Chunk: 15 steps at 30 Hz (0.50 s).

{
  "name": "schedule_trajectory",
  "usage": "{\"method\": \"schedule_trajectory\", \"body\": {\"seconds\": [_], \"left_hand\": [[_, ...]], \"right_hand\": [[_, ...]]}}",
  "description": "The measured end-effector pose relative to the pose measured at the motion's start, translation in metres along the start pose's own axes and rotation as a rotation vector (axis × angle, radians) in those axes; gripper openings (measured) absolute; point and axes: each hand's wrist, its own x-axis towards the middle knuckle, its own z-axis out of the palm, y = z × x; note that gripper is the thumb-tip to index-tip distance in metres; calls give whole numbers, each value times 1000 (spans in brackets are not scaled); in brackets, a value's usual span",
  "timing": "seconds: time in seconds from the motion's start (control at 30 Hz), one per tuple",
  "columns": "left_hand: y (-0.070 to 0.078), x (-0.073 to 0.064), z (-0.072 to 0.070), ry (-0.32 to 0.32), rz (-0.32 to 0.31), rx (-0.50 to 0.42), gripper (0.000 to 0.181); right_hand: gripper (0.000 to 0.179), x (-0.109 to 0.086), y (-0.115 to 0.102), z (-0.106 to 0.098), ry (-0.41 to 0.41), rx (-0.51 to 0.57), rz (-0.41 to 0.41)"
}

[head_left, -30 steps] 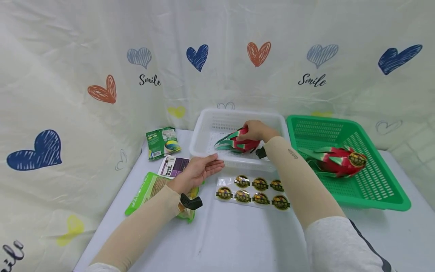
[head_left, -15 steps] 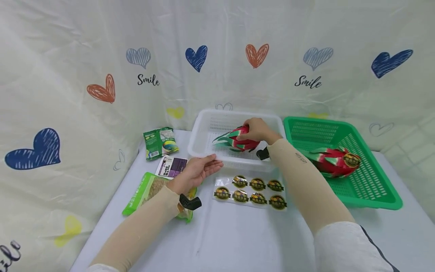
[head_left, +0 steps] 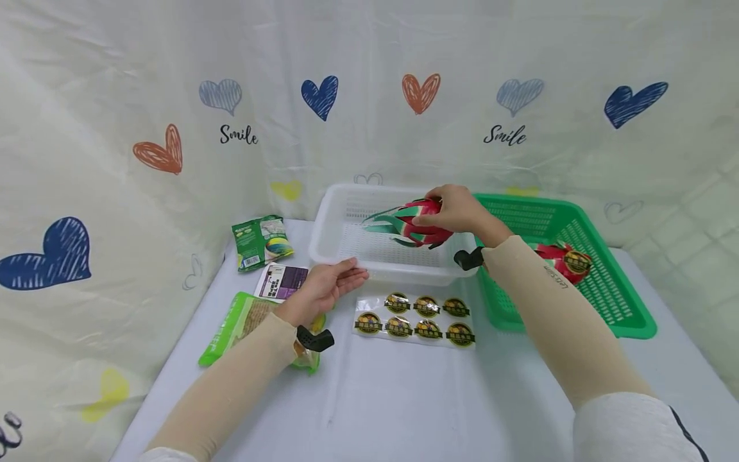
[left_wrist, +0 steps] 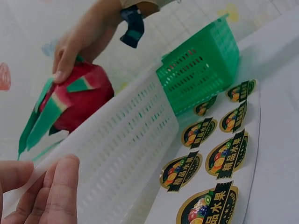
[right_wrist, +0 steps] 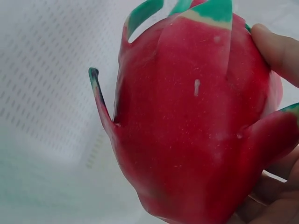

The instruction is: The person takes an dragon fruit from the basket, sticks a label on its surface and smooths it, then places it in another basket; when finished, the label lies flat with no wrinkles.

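Observation:
My right hand (head_left: 458,208) grips a red dragon fruit (head_left: 425,221) with green-tipped scales, thumb on one side and fingers on the other. The fruit is over the right part of a white plastic basket (head_left: 398,273), its leafy end pointing left. In the right wrist view the dragon fruit (right_wrist: 187,126) fills most of the picture, with no sticker on the side that shows. My left hand (head_left: 323,289) is at the basket's front left, thumb over the rim and fingers along the outer wall. A second dragon fruit (head_left: 562,262), bearing a round black-and-gold sticker, lies in a green basket (head_left: 626,308).
A sheet of round stickers (head_left: 412,319) lies in front of the white basket. On the left are a green packet (head_left: 262,244), a purple-and-white card (head_left: 283,282) and a green-edged food bag (head_left: 231,327), partly under my left arm. A heart-printed curtain (head_left: 369,96) hangs behind.
My right hand has raised the dragon fruit from the white basket's floor and carried it right. The left hand keeps its place at the rim. The head view has swung slightly right.

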Motion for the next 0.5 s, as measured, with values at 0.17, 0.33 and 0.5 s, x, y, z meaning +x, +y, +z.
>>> {"method": "schedule_trajectory", "body": {"seconds": [0.17, 0.33, 0.5], "left_hand": [[1, 1, 1, -8, 8, -1, 11], [1, 1, 0, -13, 7, -4, 15], [2, 1, 0, -29, 7, 1, 29]], "right_hand": [[72, -27, -1, -13, 33, 6, -36], [67, -54, -2, -20, 46, -12, -93], [68, -87, -5, -22, 66, -10, -96]]}}
